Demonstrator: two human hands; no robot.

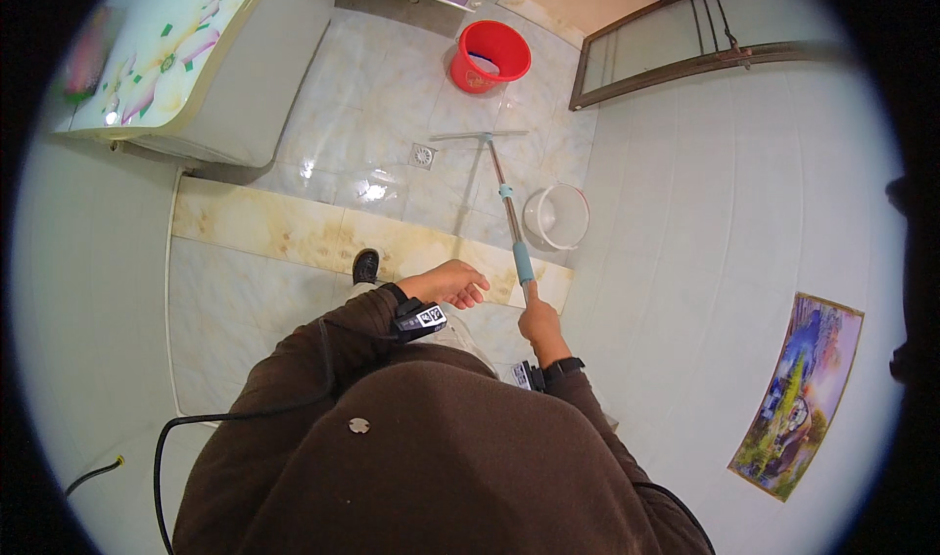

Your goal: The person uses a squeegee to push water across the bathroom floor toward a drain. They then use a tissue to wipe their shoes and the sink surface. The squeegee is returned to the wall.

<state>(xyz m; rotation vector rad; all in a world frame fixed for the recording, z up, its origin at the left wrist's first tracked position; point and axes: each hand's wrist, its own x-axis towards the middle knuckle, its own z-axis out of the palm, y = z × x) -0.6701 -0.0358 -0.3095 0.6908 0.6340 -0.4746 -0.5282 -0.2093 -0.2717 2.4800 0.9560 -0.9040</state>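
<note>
My right hand (540,326) is wrapped round the lower end of a long-handled floor squeegee (514,215), below its blue-green grip. The pole runs away from me to a thin, wide blade (480,135) near the wet tiled floor; I cannot tell whether it touches. To the left of the handle, my left hand (452,283) hangs in the air with loosely bent fingers and nothing in it. Just right of the pole sits a white translucent bucket (556,216). Farther off stands a red bucket (490,58) with something white and blue inside.
A round floor drain (422,156) lies left of the blade. Across the floor runs a yellowish stone threshold (264,214), near my shoe (365,264). A flower-patterned counter (171,61) juts in at left. A framed glass panel (676,51) and a picture (798,398) are at right.
</note>
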